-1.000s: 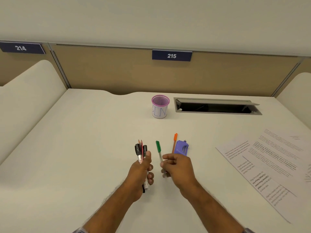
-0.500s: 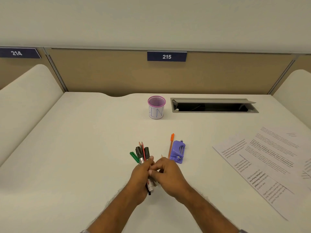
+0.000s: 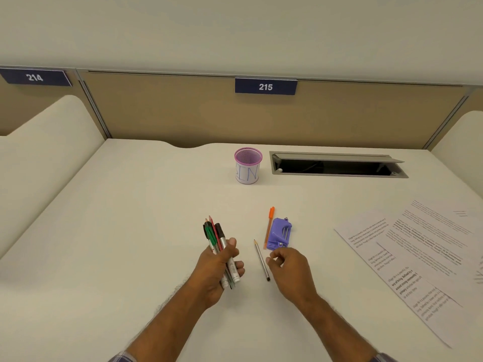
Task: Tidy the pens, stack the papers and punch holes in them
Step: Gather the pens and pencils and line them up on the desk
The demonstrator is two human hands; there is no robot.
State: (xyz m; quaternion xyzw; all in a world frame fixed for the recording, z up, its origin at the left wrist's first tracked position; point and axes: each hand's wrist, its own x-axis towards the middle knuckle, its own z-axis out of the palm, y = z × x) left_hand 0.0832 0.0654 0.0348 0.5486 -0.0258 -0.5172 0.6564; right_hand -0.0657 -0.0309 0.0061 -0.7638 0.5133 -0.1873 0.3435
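We see the left hand [image 3: 217, 267] gripping a bunch of pens [image 3: 218, 246]. The right hand [image 3: 290, 267], fingers loosely curled, holds nothing beside a pencil [image 3: 261, 259] mid-tabletop.

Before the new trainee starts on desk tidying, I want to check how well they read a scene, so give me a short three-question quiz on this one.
1. True or false: the left hand grips a bundle of pens.
2. Which thing lies on the desk right beside the purple hole punch? A) orange pen B) pen cup C) papers
3. Fill in: the pencil lies loose between the two ____.

Key
1. True.
2. A; the cup stands farther back and the papers are spread out to the right.
3. Hands; the right hand is next to the pencil with fingers loosely curled, holding nothing.
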